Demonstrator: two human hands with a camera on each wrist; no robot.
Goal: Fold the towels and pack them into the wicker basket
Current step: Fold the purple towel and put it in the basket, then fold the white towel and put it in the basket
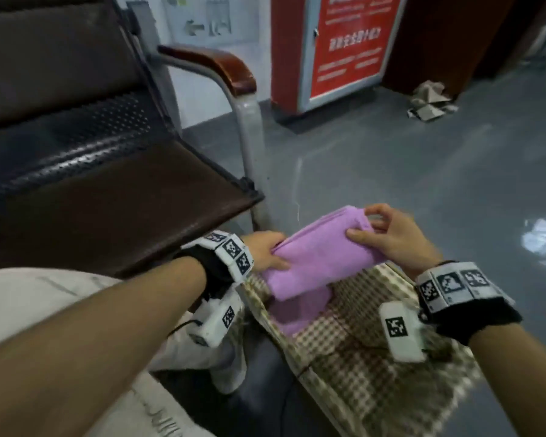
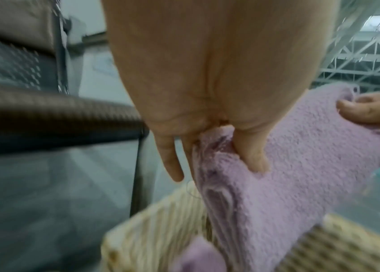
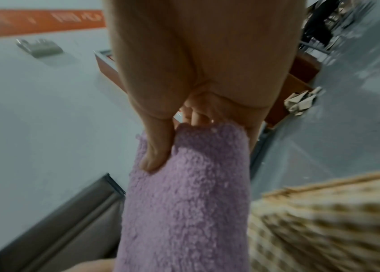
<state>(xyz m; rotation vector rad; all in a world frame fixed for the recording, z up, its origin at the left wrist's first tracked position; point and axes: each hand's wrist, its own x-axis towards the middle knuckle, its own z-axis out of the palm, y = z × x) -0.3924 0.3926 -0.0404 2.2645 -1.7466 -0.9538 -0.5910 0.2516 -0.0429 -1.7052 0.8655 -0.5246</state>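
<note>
A folded lilac towel (image 1: 319, 253) (image 2: 300, 165) (image 3: 184, 202) hangs just above the wicker basket (image 1: 375, 367) (image 2: 142, 226) (image 3: 335, 217), which has a checked lining. My left hand (image 1: 270, 252) (image 2: 230, 150) pinches the towel's left end, thumb on top. My right hand (image 1: 388, 234) (image 3: 172, 139) pinches its right end, thumb on top and fingers behind. A second lilac towel (image 1: 300, 307) (image 2: 198, 257) lies inside the basket, below the held one.
A dark brown chair (image 1: 108, 190) with a metal frame and wooden armrest (image 1: 215, 66) stands close on the left. A red cabinet (image 1: 344, 48) and crumpled paper (image 1: 429, 100) are further off on the grey floor (image 1: 391, 168). My pale trouser leg (image 1: 60, 294) is at lower left.
</note>
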